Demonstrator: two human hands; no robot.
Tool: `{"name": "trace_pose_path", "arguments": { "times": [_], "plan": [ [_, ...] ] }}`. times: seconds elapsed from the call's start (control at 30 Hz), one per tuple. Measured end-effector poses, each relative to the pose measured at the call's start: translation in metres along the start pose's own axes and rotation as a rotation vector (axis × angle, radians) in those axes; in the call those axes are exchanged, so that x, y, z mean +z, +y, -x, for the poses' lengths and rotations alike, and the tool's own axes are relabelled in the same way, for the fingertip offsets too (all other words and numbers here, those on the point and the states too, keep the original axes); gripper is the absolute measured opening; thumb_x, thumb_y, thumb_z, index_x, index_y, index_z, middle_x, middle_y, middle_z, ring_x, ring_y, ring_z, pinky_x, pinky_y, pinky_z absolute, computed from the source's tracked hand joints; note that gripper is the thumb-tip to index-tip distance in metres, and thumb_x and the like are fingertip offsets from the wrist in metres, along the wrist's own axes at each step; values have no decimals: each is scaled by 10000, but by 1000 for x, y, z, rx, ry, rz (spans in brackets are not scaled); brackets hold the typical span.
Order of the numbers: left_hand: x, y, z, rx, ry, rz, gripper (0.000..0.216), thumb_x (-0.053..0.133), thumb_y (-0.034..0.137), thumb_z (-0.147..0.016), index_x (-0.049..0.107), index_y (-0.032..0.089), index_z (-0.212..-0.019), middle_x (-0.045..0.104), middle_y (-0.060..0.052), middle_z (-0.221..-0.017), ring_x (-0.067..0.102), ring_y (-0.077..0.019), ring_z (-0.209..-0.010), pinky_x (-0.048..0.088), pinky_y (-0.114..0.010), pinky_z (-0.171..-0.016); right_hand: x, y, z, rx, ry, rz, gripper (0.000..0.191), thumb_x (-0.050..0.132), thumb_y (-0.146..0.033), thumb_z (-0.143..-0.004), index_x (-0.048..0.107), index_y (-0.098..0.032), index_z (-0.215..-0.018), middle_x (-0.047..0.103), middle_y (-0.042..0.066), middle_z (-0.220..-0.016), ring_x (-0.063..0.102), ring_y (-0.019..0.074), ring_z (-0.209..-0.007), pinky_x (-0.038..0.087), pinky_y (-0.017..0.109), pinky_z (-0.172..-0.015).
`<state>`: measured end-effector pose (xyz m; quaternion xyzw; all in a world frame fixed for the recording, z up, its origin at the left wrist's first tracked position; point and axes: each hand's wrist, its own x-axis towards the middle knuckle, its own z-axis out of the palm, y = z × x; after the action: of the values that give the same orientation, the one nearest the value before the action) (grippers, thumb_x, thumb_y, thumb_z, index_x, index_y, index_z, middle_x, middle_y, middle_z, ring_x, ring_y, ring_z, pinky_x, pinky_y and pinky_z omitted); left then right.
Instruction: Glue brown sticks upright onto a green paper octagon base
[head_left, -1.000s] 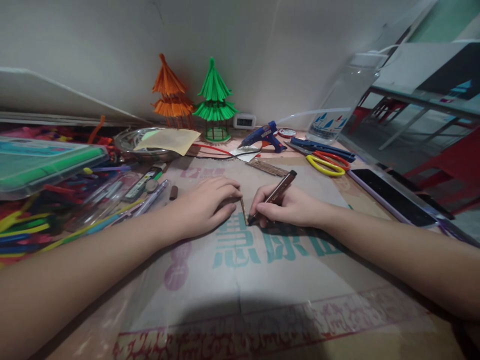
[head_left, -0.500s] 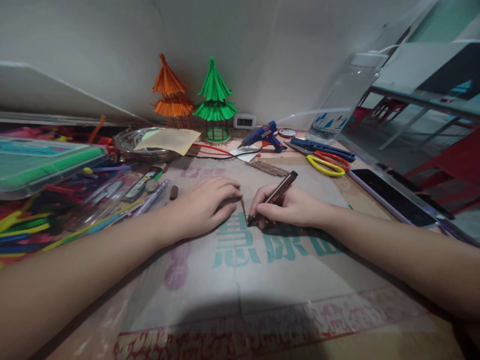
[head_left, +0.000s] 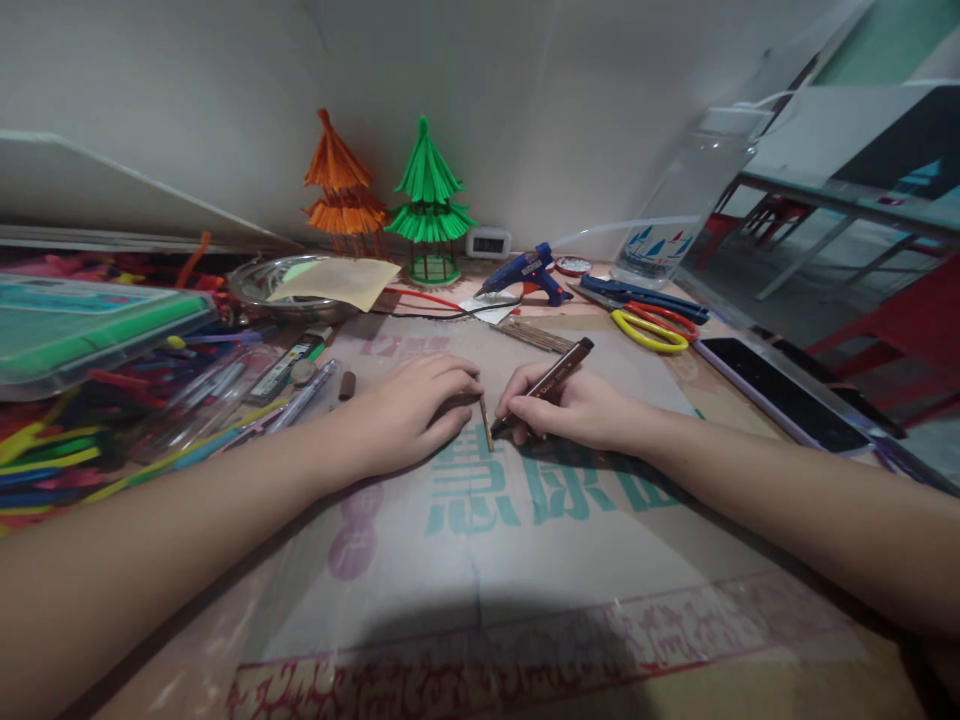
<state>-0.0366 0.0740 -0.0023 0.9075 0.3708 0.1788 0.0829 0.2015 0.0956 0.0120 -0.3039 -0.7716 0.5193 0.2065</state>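
My right hand (head_left: 559, 405) is closed around a brown marker pen (head_left: 553, 372), which slants with its dark tip low and to the left. The tip rests at the side of a short thin brown stick (head_left: 487, 424), towards the stick's near end. At the stick's far end, the bent fingers of my left hand (head_left: 424, 408) hold it down on the plastic-covered table; its grip is partly hidden. Left of that hand lies a small brown pen cap (head_left: 347, 385). A bundle of thin brown sticks (head_left: 534, 335) lies beyond my right hand.
Orange (head_left: 341, 185) and green (head_left: 430, 200) pipe-cleaner pagodas stand by the wall. A blue glue gun (head_left: 529, 272), scissors (head_left: 651, 330), a phone (head_left: 780, 393) and a clear bottle (head_left: 667, 210) lie or stand around the right. Pipe cleaners (head_left: 52, 455) and a plastic box (head_left: 97, 330) crowd the left.
The marker tip has shifted slightly away from me, up the stick's side. The stick's near end has swung a little left and now shows clear of the tip. My left hand has barely moved.
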Motion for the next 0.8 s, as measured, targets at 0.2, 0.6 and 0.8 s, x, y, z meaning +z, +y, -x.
{"name": "trace_pose_path", "arguments": {
  "times": [0.2,0.6,0.8],
  "plan": [
    [-1,0,0,6,1,0,269,454,253,-990,649,164,-1153,629,-144,-1334,577,-280,-1259,465,-477,-1082,-1,1,1,-17,-43,-21,167,635,-315,-898,645,-148,-897,696,22,-680,586,98,-555,444,206,-503],
    [1,-1,0,9,1,-23,265,470,254,-993,655,152,-1153,631,-143,-1331,581,-280,-1254,465,-462,-1081,0,-1,-2,18,22,-11,219,619,-370,-921,630,-152,-909,680,8,-672,530,74,-510,404,194,-457],
    [1,0,0,5,-7,-21,290,476,258,-988,641,159,-1205,625,-138,-1340,577,-276,-1259,459,-462,-1088,2,0,-4,33,110,6,212,608,-366,-921,624,-155,-925,662,3,-671,486,64,-473,385,177,-398]
  ]
}}
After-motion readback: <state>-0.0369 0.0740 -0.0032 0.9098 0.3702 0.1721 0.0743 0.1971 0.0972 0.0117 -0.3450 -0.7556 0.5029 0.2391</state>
